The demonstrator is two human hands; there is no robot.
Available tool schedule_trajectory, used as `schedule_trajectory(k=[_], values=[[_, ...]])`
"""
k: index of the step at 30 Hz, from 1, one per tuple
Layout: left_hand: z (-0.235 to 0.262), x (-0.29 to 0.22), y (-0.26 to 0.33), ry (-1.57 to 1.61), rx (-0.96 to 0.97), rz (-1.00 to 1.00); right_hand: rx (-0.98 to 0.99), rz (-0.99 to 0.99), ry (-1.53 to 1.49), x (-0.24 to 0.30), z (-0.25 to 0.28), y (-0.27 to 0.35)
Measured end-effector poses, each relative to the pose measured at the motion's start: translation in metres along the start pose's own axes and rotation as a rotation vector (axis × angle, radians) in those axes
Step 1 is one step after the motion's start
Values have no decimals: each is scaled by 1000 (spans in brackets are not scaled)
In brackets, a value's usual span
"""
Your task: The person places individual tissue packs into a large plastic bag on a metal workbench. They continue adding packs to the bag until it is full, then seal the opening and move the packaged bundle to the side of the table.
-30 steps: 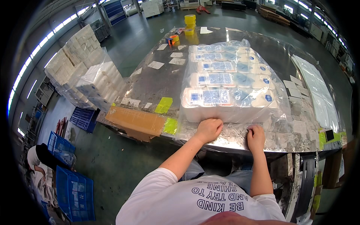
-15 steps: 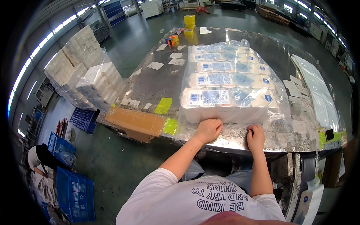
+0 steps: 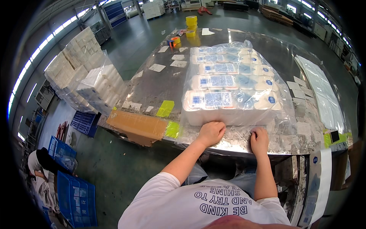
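Note:
Several white packs of paper rolls (image 3: 213, 100) with blue-and-white labels lie in rows inside a clear plastic bag (image 3: 284, 114) on a metal-topped table (image 3: 160, 86). The bag's loose film spreads toward the near edge. My left hand (image 3: 212, 133) rests against the front of the nearest pack, over the film, with its fingers curled closed. To its right, my right hand (image 3: 260, 140) is closed too, standing on the table's near edge just short of the packs. What either hand pinches, if anything, is hidden by the fingers.
At right, flat plastic bags (image 3: 322, 93) lie stacked, and another roll pack (image 3: 318, 183) stands at the lower right beside the table. Yellow tape rolls (image 3: 191, 23) and a tape dispenser (image 3: 171, 43) are far off. Cardboard (image 3: 137, 126) covers the near-left edge; wrapped packs (image 3: 101, 86) stand beyond.
The roll pack at the lower right has moved up toward the table and shows more of its length. My hands and the bagged packs stay in place.

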State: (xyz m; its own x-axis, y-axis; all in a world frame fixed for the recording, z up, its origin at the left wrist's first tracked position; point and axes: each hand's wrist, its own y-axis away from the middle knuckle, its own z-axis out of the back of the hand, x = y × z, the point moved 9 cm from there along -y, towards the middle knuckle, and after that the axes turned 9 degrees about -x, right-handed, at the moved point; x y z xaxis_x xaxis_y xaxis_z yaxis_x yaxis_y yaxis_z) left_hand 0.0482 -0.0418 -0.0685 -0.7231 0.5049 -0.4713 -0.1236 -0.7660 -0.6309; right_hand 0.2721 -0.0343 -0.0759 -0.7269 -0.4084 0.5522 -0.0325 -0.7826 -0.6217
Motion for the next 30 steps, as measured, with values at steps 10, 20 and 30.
schedule_trajectory(k=[10, 20, 30], values=[[-4, -8, -8, -66, 66, 31, -19, -30, -30, -26, -2, 12], [-3, -7, -7, -3, 40, 9, -253, -174, 263, -83, 213, 0], [-11, -5, -7, 0, 27, -13, -152, -784, 505, -310, 337, 5]])
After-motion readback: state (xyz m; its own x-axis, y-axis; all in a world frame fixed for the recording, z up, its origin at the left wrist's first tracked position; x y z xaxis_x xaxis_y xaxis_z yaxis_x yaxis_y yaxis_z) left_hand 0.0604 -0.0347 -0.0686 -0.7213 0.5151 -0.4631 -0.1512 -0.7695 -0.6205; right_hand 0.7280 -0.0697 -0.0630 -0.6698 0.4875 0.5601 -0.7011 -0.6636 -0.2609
